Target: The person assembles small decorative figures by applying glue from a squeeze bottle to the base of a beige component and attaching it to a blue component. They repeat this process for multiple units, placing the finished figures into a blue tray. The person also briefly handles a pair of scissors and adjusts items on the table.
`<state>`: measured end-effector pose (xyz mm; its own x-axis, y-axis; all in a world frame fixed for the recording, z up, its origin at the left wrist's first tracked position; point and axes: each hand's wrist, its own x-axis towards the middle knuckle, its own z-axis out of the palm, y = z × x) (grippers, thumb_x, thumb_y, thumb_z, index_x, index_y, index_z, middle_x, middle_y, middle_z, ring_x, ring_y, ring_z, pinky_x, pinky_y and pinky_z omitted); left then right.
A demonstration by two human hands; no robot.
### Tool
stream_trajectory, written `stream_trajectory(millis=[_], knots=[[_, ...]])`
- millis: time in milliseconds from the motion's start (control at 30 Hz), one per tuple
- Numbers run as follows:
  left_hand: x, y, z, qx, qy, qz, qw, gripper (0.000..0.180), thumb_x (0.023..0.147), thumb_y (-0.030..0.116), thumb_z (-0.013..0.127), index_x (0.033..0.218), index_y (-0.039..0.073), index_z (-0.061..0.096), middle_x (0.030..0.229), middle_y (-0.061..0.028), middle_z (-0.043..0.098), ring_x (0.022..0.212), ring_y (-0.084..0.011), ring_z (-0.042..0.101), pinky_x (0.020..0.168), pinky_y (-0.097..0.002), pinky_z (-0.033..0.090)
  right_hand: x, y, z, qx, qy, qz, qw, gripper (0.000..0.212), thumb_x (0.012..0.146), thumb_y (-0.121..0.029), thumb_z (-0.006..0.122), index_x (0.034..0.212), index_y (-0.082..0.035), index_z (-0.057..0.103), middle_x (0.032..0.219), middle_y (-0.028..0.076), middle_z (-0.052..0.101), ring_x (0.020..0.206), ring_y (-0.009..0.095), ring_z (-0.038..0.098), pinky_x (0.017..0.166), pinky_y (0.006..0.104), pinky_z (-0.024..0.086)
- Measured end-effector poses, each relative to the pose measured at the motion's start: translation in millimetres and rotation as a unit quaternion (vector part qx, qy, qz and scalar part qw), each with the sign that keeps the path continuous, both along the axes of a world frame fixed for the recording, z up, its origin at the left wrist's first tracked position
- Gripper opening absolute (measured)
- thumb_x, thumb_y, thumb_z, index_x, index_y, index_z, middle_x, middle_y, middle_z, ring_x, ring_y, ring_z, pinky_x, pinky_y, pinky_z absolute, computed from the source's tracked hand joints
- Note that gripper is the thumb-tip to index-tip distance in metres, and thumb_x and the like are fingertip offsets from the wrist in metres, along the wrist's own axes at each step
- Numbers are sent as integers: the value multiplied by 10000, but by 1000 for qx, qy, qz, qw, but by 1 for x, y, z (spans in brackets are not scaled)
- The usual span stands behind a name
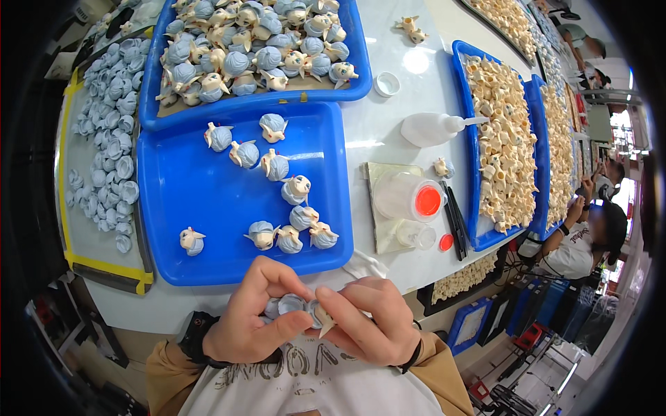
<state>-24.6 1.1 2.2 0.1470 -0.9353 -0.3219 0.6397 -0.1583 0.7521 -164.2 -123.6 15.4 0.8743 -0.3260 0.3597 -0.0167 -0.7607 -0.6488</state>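
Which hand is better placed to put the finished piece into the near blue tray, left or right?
Probably the left hand. It cups the blue-grey pieces and lies just below the near blue tray. The right hand pinches a small cream part and sits past the tray's right corner.

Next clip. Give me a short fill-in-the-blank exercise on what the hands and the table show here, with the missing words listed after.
1. Both the left hand and the right hand hold small pale ____ figurine parts.
2. The nearest blue tray holds assembled figurines, while the one behind it is far ____.
3. The white squeeze bottle lies on its ____.
4. The clear container right of the near tray has an ____ lid.

Missing words: blue; fuller; side; orange
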Motion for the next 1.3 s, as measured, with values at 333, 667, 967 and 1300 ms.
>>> stream_trajectory(millis=[333, 667, 967, 1300], knots=[[-1, -6, 3, 47, -36, -34, 998, 291, 867, 62, 546, 1067, -10, 347, 1012, -85, 461, 967, -123, 505, 834, -249, 410, 2, 2, -9, 6, -6, -17, 1000, 442, 614, -91, 693, 1021, 57, 604, 812, 96, 523, 598, 211, 486, 512, 301, 399], [1, 0, -2, -80, -88, -23, 993, 448, 817, 145, 662, 1107, -7, 356, 1034, -114, 526, 922, -117, 552, 802, -254, 431, 5, 4, -8, 148, -98, -1, 984, 427, 658, -95, 722, 1048, 38, 610, 823, 104, 561, 648, 201, 538, 539, 288, 428], [5, -2, 1, -90, -157, 0, 984, 476, 789, 128, 692, 1128, -34, 399, 1001, -125, 575, 881, -141, 601, 755, -255, 463, 5, -10, -2, 281, -48, 84, 955, 341, 763, -110, 642, 1037, 87, 598, 892, 166, 580, 715, 211, 591, 561, 259, 450], [1, -6, 1, -99, -201, -5, 975, 463, 788, 110, 688, 1122, -43, 405, 986, -137, 588, 845, -134, 593, 746, -252, 467, 6, 2, -1, 195, -62, 2, 979, 278, 689, 2, 665, 962, 43, 627, 865, 143, 624, 684, 216, 587, 561, 274, 470]])
